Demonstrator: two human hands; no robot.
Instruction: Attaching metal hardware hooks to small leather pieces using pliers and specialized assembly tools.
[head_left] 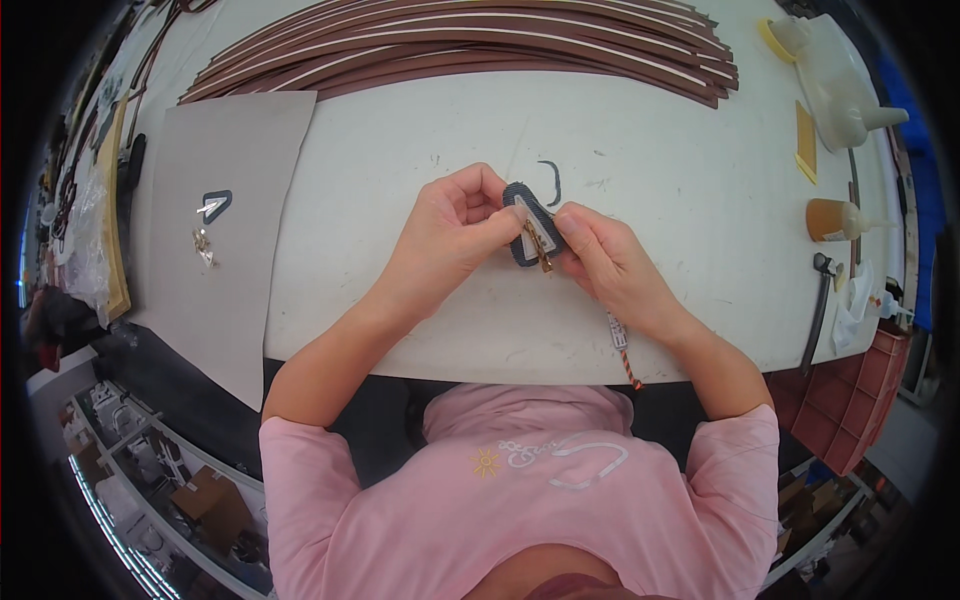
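Observation:
In front of me, over the white table, both hands hold a small triangular patch with a dark ribbed rim and a pale centre. A gold metal piece lies on its face, reaching past the lower edge. My left hand is closed on the patch from the left, thumb pressed on its face. From the right, my right hand pinches the rim between thumb and fingers. A dark curved strip lies just beyond the hands. Beside my right wrist an orange-and-black cord hangs near the table edge.
At left, a grey sheet bears another triangular patch and gold metal pieces. Long brown strips lie across the back. At right are a white squeeze bottle, an amber bottle and a hammer.

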